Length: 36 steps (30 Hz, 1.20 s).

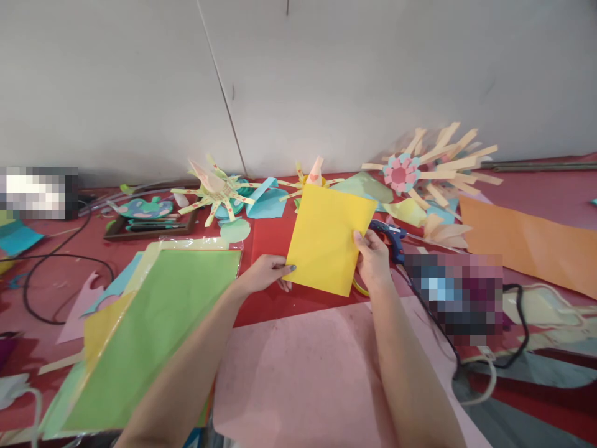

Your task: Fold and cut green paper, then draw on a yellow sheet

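A plain yellow sheet (330,239) is held up, slightly tilted, above the red-covered table. My left hand (267,274) pinches its lower left corner, thumb in front and fingers behind. At the sheet's right edge, my right hand (373,256) grips it with the thumb on the front. Red paper (269,239) lies behind the sheet, and a large pink sheet (298,373) is spread below it. Just right of the yellow sheet is a blue glue gun (395,239), partly hidden by my right hand.
Green paper in clear wrap (163,336) lies at left, near a pen tray (149,230). Paper flowers (402,174) stand along the wall. At right are orange paper (527,242), a blurred-out device (454,292) and cables. Paper scraps lie around.
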Motion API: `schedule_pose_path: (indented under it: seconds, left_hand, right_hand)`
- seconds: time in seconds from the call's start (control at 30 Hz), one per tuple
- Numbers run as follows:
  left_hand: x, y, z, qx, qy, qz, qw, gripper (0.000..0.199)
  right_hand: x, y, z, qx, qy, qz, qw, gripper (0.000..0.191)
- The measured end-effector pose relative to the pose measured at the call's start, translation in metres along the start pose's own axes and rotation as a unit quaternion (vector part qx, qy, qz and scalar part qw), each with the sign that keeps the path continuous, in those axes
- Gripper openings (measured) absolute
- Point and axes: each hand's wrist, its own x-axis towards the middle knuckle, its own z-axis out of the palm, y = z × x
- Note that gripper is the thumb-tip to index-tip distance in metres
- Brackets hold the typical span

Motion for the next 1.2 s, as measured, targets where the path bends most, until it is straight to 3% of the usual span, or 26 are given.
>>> schedule_pose_path:
  seconds: [0.2, 0.33, 0.43, 0.57, 0.67, 0.73, 1.0, 1.2]
  left_hand:
    - [0.001, 0.000, 0.001, 0.013, 0.000, 0.003, 1.000, 0.027]
    - [0.000, 0.000, -0.003, 0.018, 0.008, -0.007, 1.000, 0.027]
    - [-0.001, 0.000, -0.005, 0.012, 0.009, -0.001, 1.000, 0.026]
    - [0.000, 0.001, -0.002, 0.014, 0.016, -0.004, 1.000, 0.027]
    - [0.000, 0.002, -0.001, 0.017, 0.012, -0.011, 1.000, 0.027]
    - [0.000, 0.001, -0.001, 0.016, -0.003, -0.018, 1.000, 0.028]
    - [-0.001, -0.001, 0.001, 0.017, -0.039, -0.034, 0.999, 0.034]
    - [-0.001, -0.002, -0.002, 0.025, -0.039, -0.037, 0.998, 0.033]
  right_hand:
    - [0.003, 0.004, 0.001, 0.007, 0.093, -0.062, 0.994, 0.026]
    - [0.009, -0.004, -0.005, 0.062, 0.138, -0.063, 0.986, 0.034]
    - [0.010, -0.009, -0.008, 0.079, 0.095, -0.033, 0.992, 0.037]
    - [0.001, -0.005, -0.004, 0.080, -0.049, 0.092, 0.991, 0.055]
    - [-0.008, 0.001, -0.003, 0.052, -0.108, 0.138, 0.983, 0.048]
    - [-0.010, 0.003, -0.003, 0.024, -0.115, 0.142, 0.983, 0.044]
    - [0.000, -0.006, 0.002, 0.046, 0.016, 0.042, 0.998, 0.036]
    - [0.007, 0.000, -0.004, 0.054, 0.085, 0.041, 0.994, 0.030]
